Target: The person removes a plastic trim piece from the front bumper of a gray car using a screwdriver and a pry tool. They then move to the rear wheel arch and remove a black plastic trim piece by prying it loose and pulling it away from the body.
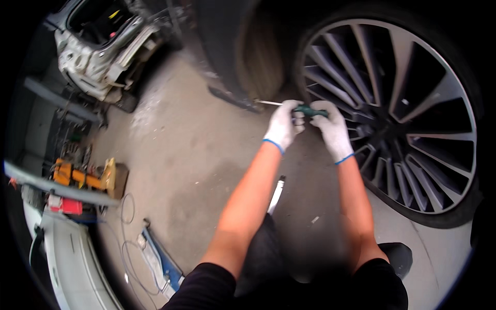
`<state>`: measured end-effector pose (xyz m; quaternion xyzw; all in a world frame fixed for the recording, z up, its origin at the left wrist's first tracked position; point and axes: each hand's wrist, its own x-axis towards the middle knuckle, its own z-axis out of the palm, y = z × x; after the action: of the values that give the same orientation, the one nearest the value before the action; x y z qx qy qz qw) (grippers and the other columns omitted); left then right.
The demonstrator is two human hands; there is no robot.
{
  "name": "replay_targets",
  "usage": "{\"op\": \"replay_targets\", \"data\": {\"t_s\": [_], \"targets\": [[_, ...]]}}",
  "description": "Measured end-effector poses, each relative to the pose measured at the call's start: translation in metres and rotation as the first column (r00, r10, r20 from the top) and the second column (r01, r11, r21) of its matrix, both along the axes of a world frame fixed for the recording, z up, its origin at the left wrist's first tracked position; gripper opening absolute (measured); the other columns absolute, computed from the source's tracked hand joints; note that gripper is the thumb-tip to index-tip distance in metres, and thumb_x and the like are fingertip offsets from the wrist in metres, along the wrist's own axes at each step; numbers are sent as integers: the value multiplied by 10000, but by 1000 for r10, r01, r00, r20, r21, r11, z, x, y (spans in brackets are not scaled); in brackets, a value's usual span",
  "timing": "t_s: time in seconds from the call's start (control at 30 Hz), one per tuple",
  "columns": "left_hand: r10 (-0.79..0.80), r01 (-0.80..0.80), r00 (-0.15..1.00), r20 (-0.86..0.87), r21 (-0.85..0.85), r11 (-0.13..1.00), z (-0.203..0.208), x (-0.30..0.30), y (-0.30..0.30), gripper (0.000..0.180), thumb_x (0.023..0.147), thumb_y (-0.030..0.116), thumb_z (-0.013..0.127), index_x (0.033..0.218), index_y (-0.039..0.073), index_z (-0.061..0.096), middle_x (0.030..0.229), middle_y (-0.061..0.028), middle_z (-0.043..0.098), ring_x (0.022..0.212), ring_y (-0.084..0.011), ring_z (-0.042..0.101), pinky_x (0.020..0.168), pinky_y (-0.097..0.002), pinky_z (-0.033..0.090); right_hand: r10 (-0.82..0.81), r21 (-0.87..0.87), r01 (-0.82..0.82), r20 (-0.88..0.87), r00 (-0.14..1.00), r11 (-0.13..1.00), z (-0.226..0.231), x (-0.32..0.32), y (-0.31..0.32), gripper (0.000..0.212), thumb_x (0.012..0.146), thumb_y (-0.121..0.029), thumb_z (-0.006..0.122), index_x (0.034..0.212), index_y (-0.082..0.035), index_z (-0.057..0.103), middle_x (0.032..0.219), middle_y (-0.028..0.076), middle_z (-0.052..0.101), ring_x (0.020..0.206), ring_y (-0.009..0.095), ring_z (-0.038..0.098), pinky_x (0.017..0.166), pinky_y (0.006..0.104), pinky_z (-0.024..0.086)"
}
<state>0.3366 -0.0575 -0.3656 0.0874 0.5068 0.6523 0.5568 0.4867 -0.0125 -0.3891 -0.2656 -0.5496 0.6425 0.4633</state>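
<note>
A screwdriver with a green handle lies level between my two white-gloved hands. Its pale shaft points left, its tip at the lower edge of the dark car body panel in front of the wheel; whether it touches a fastener is too small to tell. My left hand is closed around the front of the handle near the shaft. The fingers of my right hand are closed on the handle's rear end. Just right of it stands the multi-spoke wheel with its dark tyre.
A stripped pale car body stands at the far left. Below it are an orange piece of equipment and a pale car panel. A blue floor jack and a loose cable lie on the concrete floor. A white-and-black tool is between my forearms.
</note>
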Motion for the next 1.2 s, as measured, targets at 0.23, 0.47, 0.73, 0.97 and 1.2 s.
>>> {"op": "replay_targets", "data": {"t_s": [0.23,0.47,0.73,0.97,1.2], "targets": [[-29,29,999,-32,22,999,1,8,-5,313,983,429,614,994,117,640,684,25,521,526,-119,456,487,-289,397,146,-146,-151,-46,988,978,12,13,4,442,855,-19,580,1296,16,565,1049,101,638,870,147,639,771,296,559],[37,-44,998,-59,-132,990,-8,31,-28,319,975,446,632,913,136,590,714,-12,549,572,-151,480,534,-309,412,175,-96,-168,64,983,981,-6,20,17,283,937,-172,567,1133,13,651,948,70,655,814,151,629,757,291,532],[171,-384,805,-568,-280,880,18,-27,-72,342,943,412,586,913,72,598,643,-60,532,466,-181,482,431,-341,402,104,161,-211,503,858,964,8,-86,26,558,984,-489,443,1015,5,701,957,250,698,955,392,672,864,481,504],[242,-466,735,-634,-213,859,9,-101,-116,295,987,391,545,891,116,589,582,-14,496,430,-138,421,387,-302,345,267,-83,-257,444,856,963,9,-157,11,617,973,-473,380,853,30,717,860,285,684,889,452,669,861,531,505],[228,-418,737,-636,-165,893,19,-85,-111,293,982,379,557,865,112,589,593,-17,506,444,-135,439,396,-286,360,264,-72,-257,412,872,964,27,-146,3,514,964,-390,453,745,9,691,624,171,670,654,353,692,735,462,549]]}}
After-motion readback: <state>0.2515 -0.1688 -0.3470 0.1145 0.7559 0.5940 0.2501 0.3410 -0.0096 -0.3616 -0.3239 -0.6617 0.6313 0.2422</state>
